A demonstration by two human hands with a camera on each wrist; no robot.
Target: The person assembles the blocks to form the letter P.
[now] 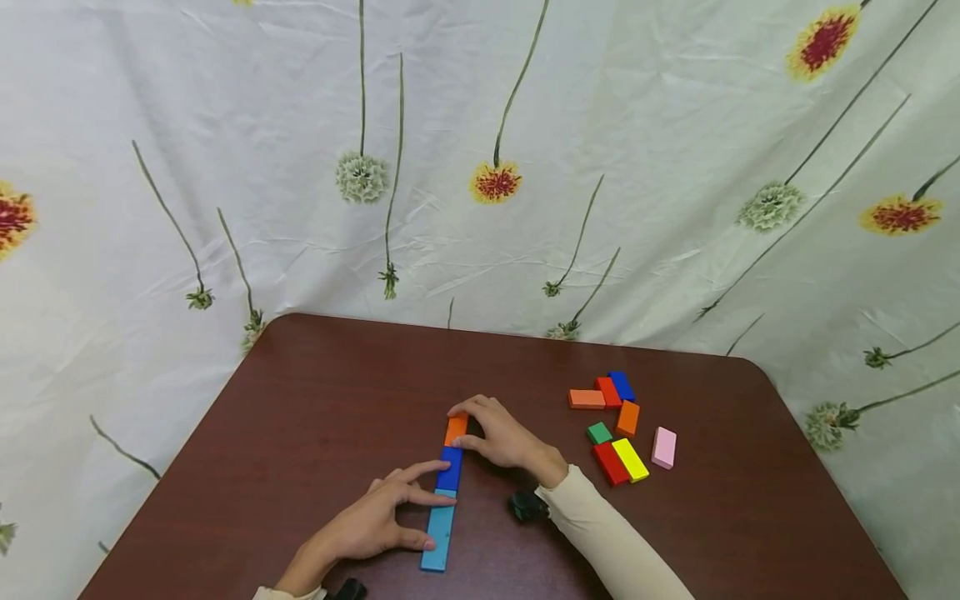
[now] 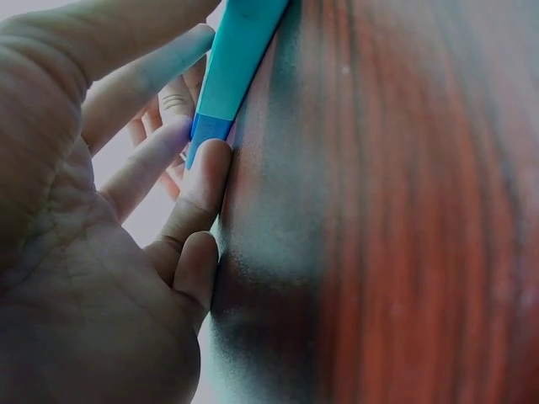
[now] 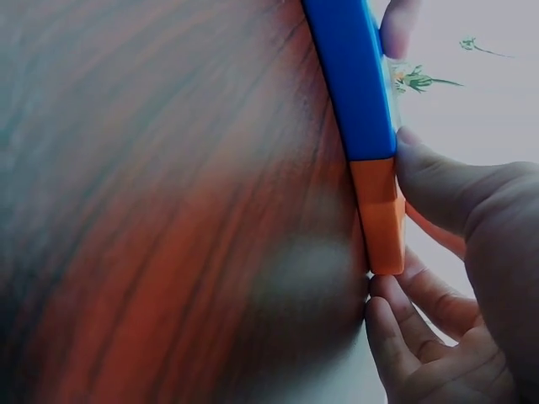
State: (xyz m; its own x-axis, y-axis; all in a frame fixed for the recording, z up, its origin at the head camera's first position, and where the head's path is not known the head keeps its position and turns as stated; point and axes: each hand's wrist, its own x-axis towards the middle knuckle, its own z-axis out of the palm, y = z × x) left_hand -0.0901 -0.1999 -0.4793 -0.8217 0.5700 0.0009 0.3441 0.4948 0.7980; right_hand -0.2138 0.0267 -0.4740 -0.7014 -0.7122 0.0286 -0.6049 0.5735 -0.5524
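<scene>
A row of flat blocks runs up the middle of the table: light blue (image 1: 438,537) nearest, then dark blue (image 1: 448,477), then orange (image 1: 455,430) at the far end. My right hand (image 1: 504,435) pinches the orange block between thumb and fingers; in the right wrist view the orange block (image 3: 381,215) meets the end of the blue block (image 3: 354,84). From the left side, my left hand (image 1: 371,518) lies spread along the row. Its thumb and a finger touch the light blue block (image 2: 240,63), and the index fingertip is on the dark blue one.
On the right of the brown table (image 1: 315,392) lie several loose blocks, among them a pink block (image 1: 664,447), a yellow block (image 1: 630,460), a green block (image 1: 599,432) and a blue block (image 1: 622,385). Behind the table hangs a flowered cloth (image 1: 450,100).
</scene>
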